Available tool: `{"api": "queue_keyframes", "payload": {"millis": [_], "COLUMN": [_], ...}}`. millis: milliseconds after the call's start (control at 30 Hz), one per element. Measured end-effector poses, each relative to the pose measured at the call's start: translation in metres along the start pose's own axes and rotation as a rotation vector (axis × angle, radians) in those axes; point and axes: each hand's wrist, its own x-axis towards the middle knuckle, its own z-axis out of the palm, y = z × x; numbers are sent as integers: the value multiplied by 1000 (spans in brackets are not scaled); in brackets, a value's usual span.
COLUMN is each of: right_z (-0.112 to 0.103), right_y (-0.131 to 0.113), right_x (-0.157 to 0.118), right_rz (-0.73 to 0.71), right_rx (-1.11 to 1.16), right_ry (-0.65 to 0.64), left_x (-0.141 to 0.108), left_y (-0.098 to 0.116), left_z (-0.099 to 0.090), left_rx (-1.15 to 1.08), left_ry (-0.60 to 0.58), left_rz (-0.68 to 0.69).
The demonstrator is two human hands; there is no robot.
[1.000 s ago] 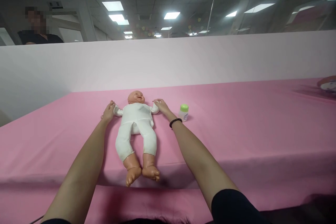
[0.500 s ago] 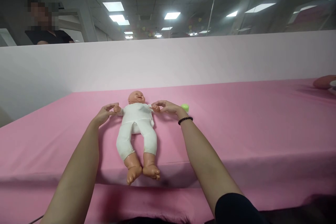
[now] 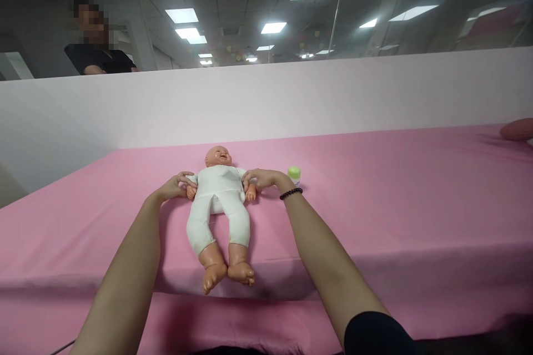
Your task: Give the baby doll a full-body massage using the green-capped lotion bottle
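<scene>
A baby doll (image 3: 219, 181) with a white cloth body and hard plastic head, hands and feet lies on its back, feet toward me. My left hand (image 3: 176, 184) is closed around the doll's arm on the left, just above its small plastic hand. On the other side, my right hand (image 3: 265, 178) grips the opposite arm near the wrist. Both doll arms lie down along its sides. Just beyond my right wrist stands a small container with a green lid (image 3: 294, 172); my forearm side partly covers its lower part.
Pink cloth (image 3: 395, 194) covers the table and drapes over its front edge. A low white wall (image 3: 291, 100) runs along the back, with glass above. Behind it stands a person in a dark top (image 3: 100, 60). A skin-coloured rounded object (image 3: 517, 130) shows at the far right.
The doll's arms have moved down, nearer its sides, and my hands have shifted from its hands to its lower arms. The person behind the wall appears further right.
</scene>
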Motion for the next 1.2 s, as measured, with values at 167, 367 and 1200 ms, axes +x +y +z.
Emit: {"api": "queue_keyframes", "payload": {"millis": [167, 367, 1200], "right_z": [-6, 5, 32], "right_y": [-5, 11, 46], "right_x": [-17, 14, 48], "right_rz": [-97, -143, 263], "right_rx": [221, 420, 335], "right_ry": [187, 708, 819], "left_x": [7, 31, 34], "left_y": [0, -16, -37], "left_z": [0, 15, 22], "left_rx": [-168, -247, 127], "left_ry": [160, 572, 542], "left_rz": [65, 115, -168]}}
